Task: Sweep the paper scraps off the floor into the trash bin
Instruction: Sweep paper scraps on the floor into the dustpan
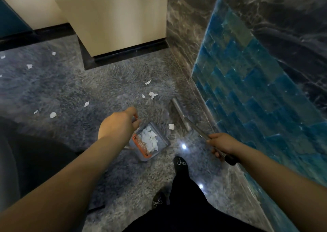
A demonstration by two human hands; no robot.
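Note:
My left hand grips the top of the upright handle of a grey dustpan with orange trim, which rests on the floor and holds several white paper scraps. In my right hand is the metal handle of a broom, gripped near its black end. Its grey head lies on the floor close to the right wall. One scrap lies between dustpan and broom head. More scraps are scattered ahead and to the left. No trash bin is in view.
The floor is glossy grey marble. A cream pillar with a black base stands ahead. A dark marble wall with a blue tiled panel runs along the right. A dark rounded object is at lower left. My black shoes stand below the dustpan.

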